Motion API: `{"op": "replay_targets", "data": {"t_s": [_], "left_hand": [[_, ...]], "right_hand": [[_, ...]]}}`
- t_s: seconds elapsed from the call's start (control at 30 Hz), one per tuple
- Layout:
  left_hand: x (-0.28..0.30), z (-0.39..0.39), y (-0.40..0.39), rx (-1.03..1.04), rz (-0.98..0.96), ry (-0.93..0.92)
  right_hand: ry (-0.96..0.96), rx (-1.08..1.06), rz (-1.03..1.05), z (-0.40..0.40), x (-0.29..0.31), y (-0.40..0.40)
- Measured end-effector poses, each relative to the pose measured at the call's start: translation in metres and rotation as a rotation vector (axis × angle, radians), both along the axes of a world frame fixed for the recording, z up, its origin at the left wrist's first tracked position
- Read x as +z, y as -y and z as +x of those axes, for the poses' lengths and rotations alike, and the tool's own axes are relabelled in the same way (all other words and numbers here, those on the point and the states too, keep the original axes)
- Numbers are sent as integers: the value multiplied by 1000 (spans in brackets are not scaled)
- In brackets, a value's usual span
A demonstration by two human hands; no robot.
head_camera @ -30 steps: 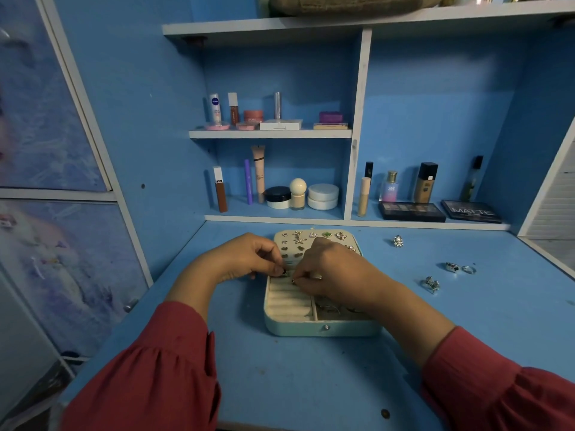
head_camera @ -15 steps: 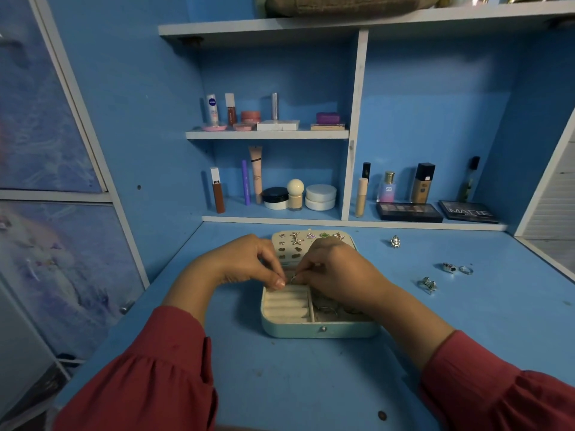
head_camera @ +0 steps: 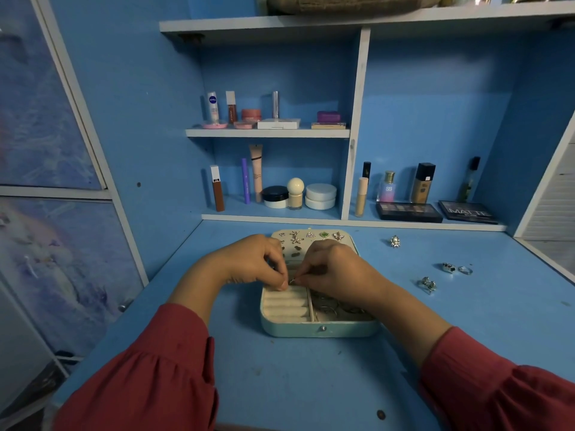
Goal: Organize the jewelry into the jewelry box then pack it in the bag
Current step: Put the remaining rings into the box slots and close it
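Observation:
A pale green jewelry box (head_camera: 320, 329) lies open on the blue desk, its lid (head_camera: 311, 236) flat behind it with several earrings pinned in. My left hand (head_camera: 252, 262) and my right hand (head_camera: 337, 269) meet over the box's back edge, above the cream ring rolls (head_camera: 284, 306). Both pinch a small silver ring (head_camera: 292, 280) between their fingertips. Bangles (head_camera: 329, 306) lie in the right compartment, partly hidden by my right wrist. Loose silver rings lie on the desk to the right: one (head_camera: 395, 241), a pair (head_camera: 455, 269) and another (head_camera: 427, 284).
Shelves behind the desk carry cosmetics: bottles, jars (head_camera: 320, 195) and two dark palettes (head_camera: 407, 211). A brown bag (head_camera: 342, 3) lies on the top shelf. A cabinet with patterned panels (head_camera: 46, 150) stands at the left, close to the desk's edge.
Both hands stay together over the box, and have shifted slightly toward the front of the ring rolls with the small ring pinched between them.

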State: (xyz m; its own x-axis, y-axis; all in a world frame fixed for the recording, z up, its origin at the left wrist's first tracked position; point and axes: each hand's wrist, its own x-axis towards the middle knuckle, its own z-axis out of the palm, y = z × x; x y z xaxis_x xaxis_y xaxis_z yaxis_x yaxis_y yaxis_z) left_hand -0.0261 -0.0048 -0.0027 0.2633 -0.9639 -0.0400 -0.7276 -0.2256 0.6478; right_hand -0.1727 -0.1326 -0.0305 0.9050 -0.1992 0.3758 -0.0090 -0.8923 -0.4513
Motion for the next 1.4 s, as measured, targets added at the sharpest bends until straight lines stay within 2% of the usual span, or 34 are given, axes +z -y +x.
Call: {"op": "replay_targets", "data": {"t_s": [0.33,0.83,1.0,1.13,1.27,1.4], "left_hand": [[-1,2,1,-3,-4,-9],[-3,6,1,-2,-3,-83],[-7,-2,12,107,-180,-118],[-6,-23,36,162,-296,-77],[-1,-61,67,122,-328,-68],[1,-93,97,62,-271,-62]], "right_hand": [[-25,32,-116,-2,1,-2],[-10,1,-55,-2,-2,7],[-3,-188,43,-12,10,29],[-3,-361,147,-29,16,61],[-3,-531,213,-53,17,92],[-107,-670,215,-81,17,115]]}}
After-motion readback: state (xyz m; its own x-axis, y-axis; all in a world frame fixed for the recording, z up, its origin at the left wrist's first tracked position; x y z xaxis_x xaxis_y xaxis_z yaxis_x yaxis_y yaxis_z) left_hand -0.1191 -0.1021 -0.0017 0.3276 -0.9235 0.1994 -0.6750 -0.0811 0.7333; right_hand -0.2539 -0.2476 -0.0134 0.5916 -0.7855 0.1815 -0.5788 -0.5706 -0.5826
